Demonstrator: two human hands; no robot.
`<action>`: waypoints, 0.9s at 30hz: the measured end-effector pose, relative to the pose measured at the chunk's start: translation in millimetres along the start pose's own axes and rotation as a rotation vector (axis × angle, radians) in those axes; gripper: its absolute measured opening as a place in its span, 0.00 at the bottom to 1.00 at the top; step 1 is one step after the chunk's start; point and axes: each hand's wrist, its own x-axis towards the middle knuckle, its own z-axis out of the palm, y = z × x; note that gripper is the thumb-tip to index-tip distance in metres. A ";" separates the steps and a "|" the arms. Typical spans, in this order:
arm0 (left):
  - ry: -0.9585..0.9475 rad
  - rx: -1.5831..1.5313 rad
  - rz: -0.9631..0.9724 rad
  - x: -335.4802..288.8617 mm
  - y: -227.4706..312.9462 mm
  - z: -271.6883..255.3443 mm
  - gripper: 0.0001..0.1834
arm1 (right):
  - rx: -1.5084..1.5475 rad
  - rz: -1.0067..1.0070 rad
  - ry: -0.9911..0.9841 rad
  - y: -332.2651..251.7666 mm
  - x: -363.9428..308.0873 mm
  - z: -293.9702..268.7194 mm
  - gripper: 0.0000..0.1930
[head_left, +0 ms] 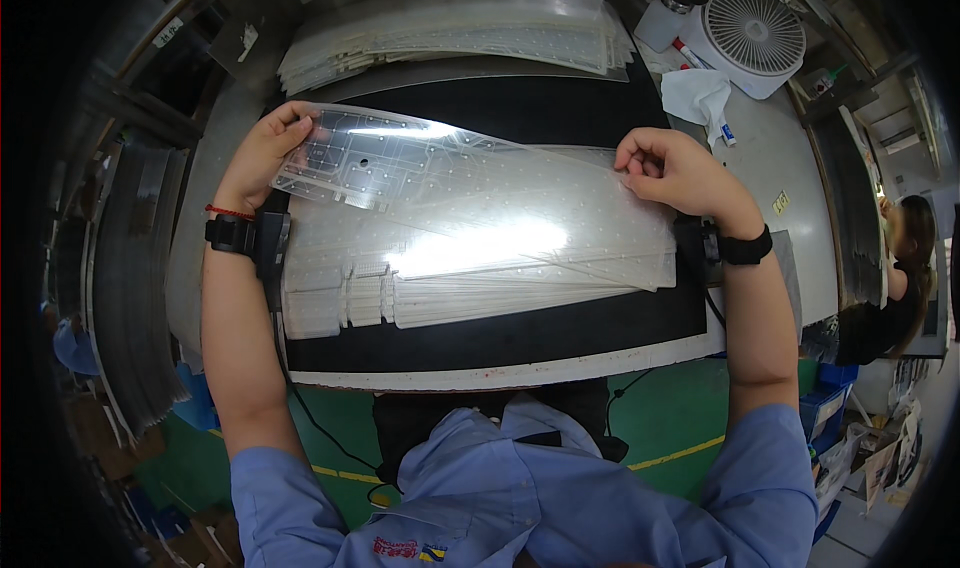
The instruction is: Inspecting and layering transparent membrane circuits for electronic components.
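A clear plastic sheet (470, 173) patterned with small dots is held by its two ends above a stack of similar sheets. My left hand (265, 153) grips its upper left corner between thumb and fingers, and that end is raised and tilted. At the other end my right hand (675, 173) pinches the sheet's edge with curled fingers. Below lies the stack of clear sheets (480, 303), slightly fanned, with notched edges toward me. Bright glare covers the middle of the sheet, hiding part of its surface.
Another pile of clear sheets (450, 43) sits at the back of the black mat (500, 346). At the back right stand a white fan (755, 38), a bottle (662, 23), a red marker (690, 53) and a white cloth (697, 96). Tall stacks of panels line the left side. Another person (895, 278) is at far right.
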 end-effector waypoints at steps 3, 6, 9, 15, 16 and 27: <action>0.003 0.006 -0.003 -0.9 1.0 0.9 0.09 | -0.045 -0.006 -0.009 -5.2 -0.9 0.7 0.10; 0.005 0.001 0.001 -1.8 3.0 3.3 0.09 | -0.081 -0.010 0.002 -4.2 0.2 0.2 0.10; -0.012 -0.039 0.009 -1.8 2.5 2.5 0.08 | -0.005 -0.011 0.062 8.3 2.5 0.3 0.07; 0.009 -0.046 0.029 -3.4 4.2 2.3 0.09 | 0.214 0.189 0.171 9.1 3.7 -3.1 0.07; 0.012 -0.049 0.040 -3.2 3.9 2.0 0.09 | 0.205 0.173 0.173 9.9 4.2 -2.7 0.07; 0.052 -0.078 0.087 -0.9 2.6 4.5 0.08 | 0.029 0.041 0.194 16.5 4.9 -1.7 0.10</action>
